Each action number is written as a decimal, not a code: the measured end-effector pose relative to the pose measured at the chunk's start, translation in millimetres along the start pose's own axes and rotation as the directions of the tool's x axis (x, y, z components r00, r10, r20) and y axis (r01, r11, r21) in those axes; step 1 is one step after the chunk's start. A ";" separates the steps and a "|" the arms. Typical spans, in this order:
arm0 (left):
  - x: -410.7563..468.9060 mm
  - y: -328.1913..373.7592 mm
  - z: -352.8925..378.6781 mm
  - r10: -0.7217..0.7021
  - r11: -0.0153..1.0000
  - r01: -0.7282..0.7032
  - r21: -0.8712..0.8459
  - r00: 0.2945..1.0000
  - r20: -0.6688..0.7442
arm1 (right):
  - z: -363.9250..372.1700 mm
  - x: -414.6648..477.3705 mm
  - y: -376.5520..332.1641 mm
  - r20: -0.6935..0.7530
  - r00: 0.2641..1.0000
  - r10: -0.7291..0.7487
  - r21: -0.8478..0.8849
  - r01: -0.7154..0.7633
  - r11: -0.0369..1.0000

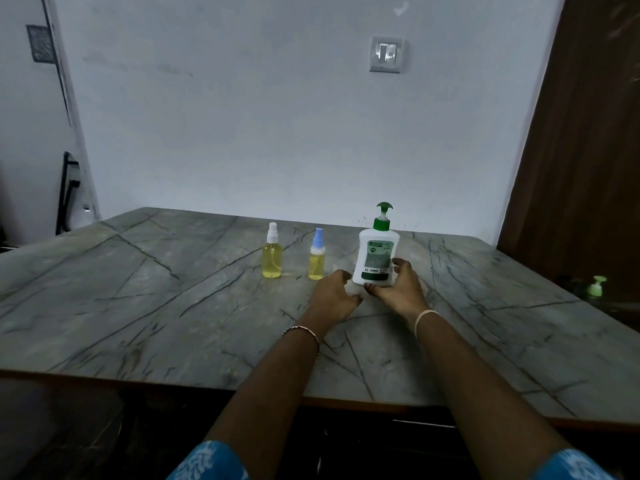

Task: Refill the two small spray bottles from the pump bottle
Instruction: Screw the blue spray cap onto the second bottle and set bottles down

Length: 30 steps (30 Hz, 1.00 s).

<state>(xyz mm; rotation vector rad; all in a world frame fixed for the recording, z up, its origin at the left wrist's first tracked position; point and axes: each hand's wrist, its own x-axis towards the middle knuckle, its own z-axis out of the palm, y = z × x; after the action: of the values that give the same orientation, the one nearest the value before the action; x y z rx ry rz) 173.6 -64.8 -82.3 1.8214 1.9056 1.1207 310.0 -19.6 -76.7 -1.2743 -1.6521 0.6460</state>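
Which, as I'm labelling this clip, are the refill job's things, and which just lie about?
Job: white plastic pump bottle with green pump; clear white-nozzled spray bottle; smaller blue-nozzled spray bottle; right hand gripping the pump bottle.
Lying about: pale green pump top; white wall switch.

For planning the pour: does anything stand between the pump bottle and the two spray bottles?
Nothing visible. The left hand and right hand hold the pump bottle; the blue-capped spray bottle stands beside it, the white-capped spray bottle beyond that.
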 end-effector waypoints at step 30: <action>-3.3 -0.5 -13.4 0.059 0.995 -0.063 0.078 0.997 0.058 | -8.5 15.7 4.8 -0.080 0.996 0.050 -0.118 -0.060 0.991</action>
<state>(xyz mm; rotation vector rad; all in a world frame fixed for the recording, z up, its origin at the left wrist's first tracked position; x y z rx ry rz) 164.9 -72.4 -74.8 1.9447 1.9011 1.0146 319.2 -4.4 -71.5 -1.4185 -1.6177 0.5299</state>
